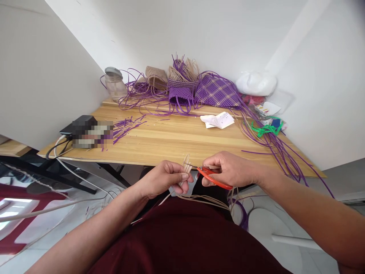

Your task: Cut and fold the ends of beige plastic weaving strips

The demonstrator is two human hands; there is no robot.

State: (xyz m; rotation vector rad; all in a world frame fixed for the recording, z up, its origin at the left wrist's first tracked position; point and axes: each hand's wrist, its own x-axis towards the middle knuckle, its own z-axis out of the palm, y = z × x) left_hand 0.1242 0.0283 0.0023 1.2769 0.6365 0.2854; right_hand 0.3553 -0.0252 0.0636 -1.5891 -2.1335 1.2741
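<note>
Between the thumb and fingers of my left hand (168, 177) is pinched a small bundle of beige strips (187, 167), their ends sticking up above the fingertips. My right hand (232, 169) grips a pair of scissors (215, 179) with orange handles. The blades point left and reach the strips just above my left fingers; whether they are apart or closed is too small to tell. Longer beige strands (203, 199) hang below my hands across my lap.
Woven purple and beige baskets (218, 91) stand along the back of the wooden table (171, 140). Cut purple strips (128, 127) lie at left near a black box (82, 125). A folded paper (218, 120), green tape (266, 129) and long purple strands (285, 160) lie to the right. A jar (115, 85) stands back left.
</note>
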